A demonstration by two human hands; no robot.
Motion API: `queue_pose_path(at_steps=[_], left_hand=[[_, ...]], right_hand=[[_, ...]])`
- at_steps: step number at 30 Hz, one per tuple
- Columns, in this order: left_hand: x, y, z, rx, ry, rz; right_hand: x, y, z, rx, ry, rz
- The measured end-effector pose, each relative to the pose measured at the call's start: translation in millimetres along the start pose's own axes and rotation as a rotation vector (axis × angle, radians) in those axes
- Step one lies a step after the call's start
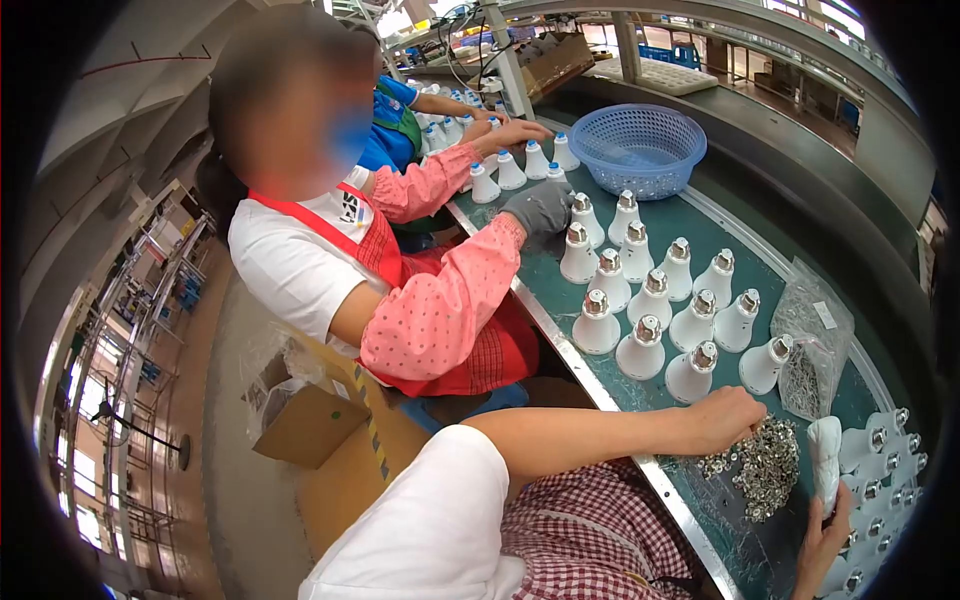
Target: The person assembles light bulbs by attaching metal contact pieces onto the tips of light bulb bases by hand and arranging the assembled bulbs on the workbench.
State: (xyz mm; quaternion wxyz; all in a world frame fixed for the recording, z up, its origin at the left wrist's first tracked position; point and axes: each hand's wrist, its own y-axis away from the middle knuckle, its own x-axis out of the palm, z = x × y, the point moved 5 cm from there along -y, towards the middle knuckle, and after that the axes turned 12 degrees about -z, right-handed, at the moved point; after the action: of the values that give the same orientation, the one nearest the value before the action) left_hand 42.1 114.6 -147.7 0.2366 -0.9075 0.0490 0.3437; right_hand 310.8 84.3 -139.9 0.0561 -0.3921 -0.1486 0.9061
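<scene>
My left hand (pixel 728 418) is at the edge of a pile of small shiny metal parts (pixel 768 468) on the green work surface. Its fingers are curled together, and what they pinch is hidden. My right hand (pixel 825 535), lower right, grips a tool with a thick white-wrapped upper end (pixel 825 450); its thumb and fingers close round the lower part. Several white bulb housings with metal screw caps (pixel 690 372) stand upright in rows beyond my left hand. More capped bulb housings (pixel 875 495) lie packed together beside my right hand.
A clear plastic bag (pixel 808 340) of small parts lies near the far edge. A blue plastic basket (pixel 637 150) stands farther up the bench. Beside me, a co-worker's gloved hand (pixel 540 210) is among the bulbs; blue-topped bulbs (pixel 510 172) stand there. A cardboard box (pixel 305 415) is on the left.
</scene>
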Motion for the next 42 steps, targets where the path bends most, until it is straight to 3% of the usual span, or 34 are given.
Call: queue_pose_path(at_steps=[3, 5, 7, 8, 9, 10, 12, 14, 22, 25, 27, 32, 35, 37, 42], left_hand=[[-17, -5, -15, 0.054, 0.061, -0.041], [-37, -10, -25, -0.013, 0.156, -0.151], [-50, -16, -27, -0.117, 0.166, -0.114], [-51, -20, -21, -0.069, 0.252, -0.123], [-68, -25, -35, -0.102, 0.129, -0.077], [-73, -32, -29, -0.115, 0.166, -0.120], [-86, -39, -19, -0.332, 0.233, -0.108], [-95, -49, -5, -0.307, 0.314, -0.131], [-88, -84, 11, -0.497, 0.318, -0.056], [-82, -87, 16, -0.612, 0.397, -0.012], [-77, -87, 16, -0.668, 0.611, 0.042], [-69, -87, 15, -0.646, 0.661, 0.026], [-68, -88, 14, -0.601, 0.520, -0.047], [-71, -93, 7, -0.326, 0.198, -0.073], [-63, -91, -1, -0.112, -0.104, -0.151]], right_hand=[[5, -2, -6, 0.032, 0.014, -0.001], [4, 0, -18, 0.092, 0.087, -0.026], [2, 7, -12, 0.148, 0.125, -0.072], [-1, 10, -2, 0.035, 0.184, -0.152], [-5, 9, 11, 0.126, 0.203, -0.118], [-7, 11, 4, -0.033, 0.364, -0.180], [-10, 19, -5, -0.007, 0.455, -0.195], [-11, 17, 0, 0.095, 0.450, -0.181], [-2, 0, 22, 0.001, 0.112, -0.212], [1, -1, 18, -0.015, 0.043, -0.232], [2, -1, 14, -0.015, 0.012, -0.240], [-2, -1, 8, 0.007, -0.019, -0.251], [-1, 0, 6, 0.017, -0.049, -0.250], [0, 0, 6, 0.024, -0.062, -0.240], [1, 1, 6, 0.025, -0.074, -0.232]])
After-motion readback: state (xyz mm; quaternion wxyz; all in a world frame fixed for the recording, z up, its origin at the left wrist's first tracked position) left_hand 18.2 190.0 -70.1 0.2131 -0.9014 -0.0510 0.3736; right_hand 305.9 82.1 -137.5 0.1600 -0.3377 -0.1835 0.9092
